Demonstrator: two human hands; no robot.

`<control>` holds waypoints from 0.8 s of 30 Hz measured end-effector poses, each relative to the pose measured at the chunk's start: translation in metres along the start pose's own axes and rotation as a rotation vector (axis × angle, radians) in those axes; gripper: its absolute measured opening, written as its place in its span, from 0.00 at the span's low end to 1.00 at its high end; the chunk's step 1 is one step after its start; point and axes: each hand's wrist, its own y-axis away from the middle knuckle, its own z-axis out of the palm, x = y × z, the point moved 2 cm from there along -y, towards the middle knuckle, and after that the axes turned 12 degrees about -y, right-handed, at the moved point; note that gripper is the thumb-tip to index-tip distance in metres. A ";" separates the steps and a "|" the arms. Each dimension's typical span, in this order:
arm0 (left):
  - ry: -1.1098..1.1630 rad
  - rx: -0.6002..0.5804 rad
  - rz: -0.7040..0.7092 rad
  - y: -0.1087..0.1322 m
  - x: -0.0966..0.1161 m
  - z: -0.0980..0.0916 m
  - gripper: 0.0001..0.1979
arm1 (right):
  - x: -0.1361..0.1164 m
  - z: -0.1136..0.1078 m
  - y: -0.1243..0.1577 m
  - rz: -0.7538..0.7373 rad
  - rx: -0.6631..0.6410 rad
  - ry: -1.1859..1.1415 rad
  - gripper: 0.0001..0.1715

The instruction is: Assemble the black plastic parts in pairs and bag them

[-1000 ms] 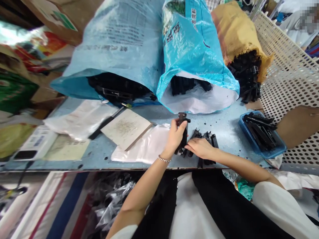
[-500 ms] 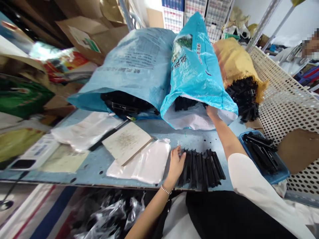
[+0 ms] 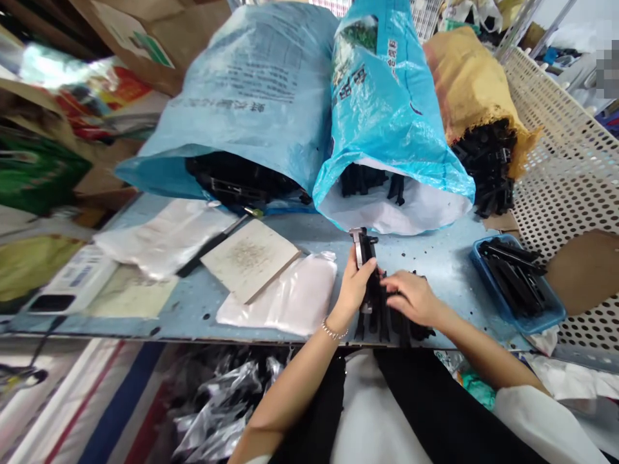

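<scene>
My left hand (image 3: 355,283) is closed around a long black part (image 3: 363,248) with a shiny grey side, held upright above the table. Just right of it, my right hand (image 3: 413,298) has its fingers apart and pointing at the held part; whether they touch it I cannot tell. Beneath both hands lies a row of similar long black parts (image 3: 382,325), partly hidden by the hands. Behind them, the open mouth of a bright blue sack (image 3: 387,135) shows more black parts inside.
A larger pale blue sack (image 3: 261,84) and a yellow sack (image 3: 476,84) also hold black parts. A blue tray (image 3: 556,312) of black pieces stands right. To the left are a square board (image 3: 249,258), plastic bags (image 3: 285,303) and a white device (image 3: 75,280).
My right hand has come out of the bright blue sack to the row of black parts. My left hand has risen from beside the row and now holds a black part. The view has tilted down.
</scene>
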 end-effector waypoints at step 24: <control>-0.256 0.098 0.081 0.063 0.000 -0.034 0.22 | -0.036 0.045 0.022 0.637 -0.197 -0.619 0.27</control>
